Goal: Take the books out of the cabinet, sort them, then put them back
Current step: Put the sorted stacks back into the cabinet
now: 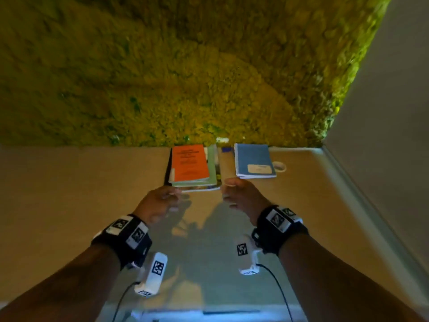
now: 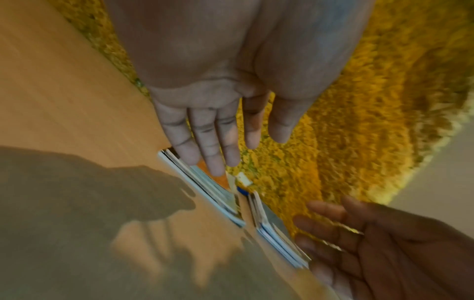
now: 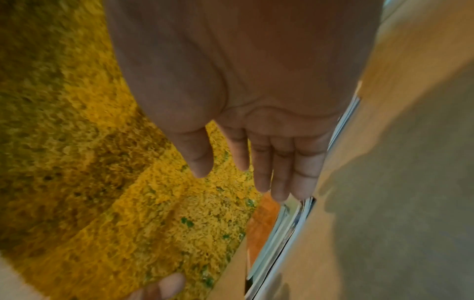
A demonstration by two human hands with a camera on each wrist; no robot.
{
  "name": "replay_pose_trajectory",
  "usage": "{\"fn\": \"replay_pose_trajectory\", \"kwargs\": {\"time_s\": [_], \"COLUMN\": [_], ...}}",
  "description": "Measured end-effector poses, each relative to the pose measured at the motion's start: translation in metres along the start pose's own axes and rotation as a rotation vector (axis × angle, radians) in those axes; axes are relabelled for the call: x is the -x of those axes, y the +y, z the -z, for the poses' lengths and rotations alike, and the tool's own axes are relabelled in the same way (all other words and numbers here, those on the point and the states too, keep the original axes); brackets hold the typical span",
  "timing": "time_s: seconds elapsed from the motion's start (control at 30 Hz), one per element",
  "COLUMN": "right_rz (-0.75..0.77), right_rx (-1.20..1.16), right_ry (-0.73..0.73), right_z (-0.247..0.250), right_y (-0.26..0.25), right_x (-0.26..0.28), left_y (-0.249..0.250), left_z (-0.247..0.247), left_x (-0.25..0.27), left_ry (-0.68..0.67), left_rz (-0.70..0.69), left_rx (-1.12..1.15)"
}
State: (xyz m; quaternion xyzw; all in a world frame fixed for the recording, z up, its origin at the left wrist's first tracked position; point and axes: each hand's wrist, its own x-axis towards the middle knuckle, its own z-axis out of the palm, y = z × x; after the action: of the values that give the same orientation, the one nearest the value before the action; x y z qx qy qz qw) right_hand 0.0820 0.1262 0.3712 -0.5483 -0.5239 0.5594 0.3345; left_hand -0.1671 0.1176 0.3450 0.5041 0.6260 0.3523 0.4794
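Observation:
A stack of books topped by an orange book (image 1: 190,162) lies flat on the tan surface (image 1: 81,194) at its far edge. A blue book (image 1: 254,160) with a pale label lies apart to its right. My left hand (image 1: 177,198) hovers just in front of the stack's near left corner, fingers straight and empty. My right hand (image 1: 226,194) hovers at the stack's near right corner, also empty. In the left wrist view my left hand (image 2: 220,154) reaches over the stack (image 2: 215,194), with the blue book (image 2: 277,233) and my right hand (image 2: 333,229) beyond. The right wrist view shows straight fingers (image 3: 279,182) above the orange book (image 3: 264,223).
A shaggy yellow-green surface (image 1: 185,77) rises behind the tan surface. A pale panel (image 1: 394,112) closes the right side along a raised rim (image 1: 362,201). A small white ring (image 1: 279,166) lies right of the blue book, and a small blue item (image 1: 226,149) lies between the books.

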Motion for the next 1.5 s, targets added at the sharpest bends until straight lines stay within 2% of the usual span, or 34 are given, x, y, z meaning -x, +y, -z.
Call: {"fn": "replay_pose_trajectory", "kwargs": {"time_s": [0.07,0.13,0.27,0.33,0.43,0.5,0.57,0.67,0.73,0.77,0.87,0.97,1.03,1.13,1.2,1.27,1.37,1.5], "right_rz": [0.012,-0.02,0.011,0.018,-0.022,-0.053,-0.055,-0.091,-0.12,-0.138,-0.193,-0.118,-0.047,0.106,0.201,0.253,0.253,0.219], "right_rx": [0.22,0.38,0.392,0.425,0.46,0.514,0.507,0.466,0.449,0.425,0.238,0.101,-0.055,-0.205,-0.22,-0.249,-0.3,-0.279], "right_ry": [0.048,0.041,-0.05,-0.007,-0.001,0.004,0.026,0.006,-0.01,-0.019,-0.005,-0.05,-0.04,-0.002,-0.026,0.015,0.056,-0.01], "right_z": [0.007,0.013,0.012,0.005,-0.002,-0.006,-0.005,-0.001,-0.003,-0.002,-0.007,-0.004,-0.003,-0.001,-0.003,-0.007,-0.017,-0.013], "right_y": [0.0,0.001,0.009,0.027,0.057,0.049,0.051,0.066,0.076,0.079,0.079,0.076,0.071,0.053,0.048,0.054,0.071,0.086], "right_x": [-0.051,-0.093,-0.15,-0.178,-0.21,-0.204,-0.2,-0.194,-0.18,-0.171,-0.14,-0.112,-0.091,-0.053,-0.026,-0.004,0.018,0.033], "left_y": [0.001,0.0,-0.006,-0.014,-0.018,-0.014,-0.011,-0.022,-0.037,-0.041,-0.06,-0.073,-0.073,-0.063,-0.057,-0.056,-0.062,-0.066], "left_z": [0.008,0.011,0.009,0.008,0.001,-0.001,0.001,0.011,0.015,0.013,0.002,-0.01,-0.012,-0.007,-0.005,-0.009,-0.018,-0.021], "left_x": [-0.052,-0.092,-0.154,-0.177,-0.193,-0.194,-0.188,-0.171,-0.153,-0.142,-0.097,-0.046,-0.019,0.003,0.012,0.023,0.036,0.045], "left_ry": [0.077,0.163,0.235,0.279,0.352,0.371,0.308,0.114,0.014,0.005,0.091,0.161,0.144,0.096,0.096,0.136,0.197,0.189], "left_rz": [0.082,0.125,0.226,0.261,0.297,0.29,0.281,0.352,0.33,0.308,0.191,0.047,-0.045,-0.151,-0.175,-0.199,-0.206,-0.22], "left_rx": [0.018,-0.124,-0.222,-0.236,-0.381,-0.363,-0.279,-0.157,0.041,0.145,0.383,0.541,0.608,0.579,0.536,0.443,0.364,0.365]}}
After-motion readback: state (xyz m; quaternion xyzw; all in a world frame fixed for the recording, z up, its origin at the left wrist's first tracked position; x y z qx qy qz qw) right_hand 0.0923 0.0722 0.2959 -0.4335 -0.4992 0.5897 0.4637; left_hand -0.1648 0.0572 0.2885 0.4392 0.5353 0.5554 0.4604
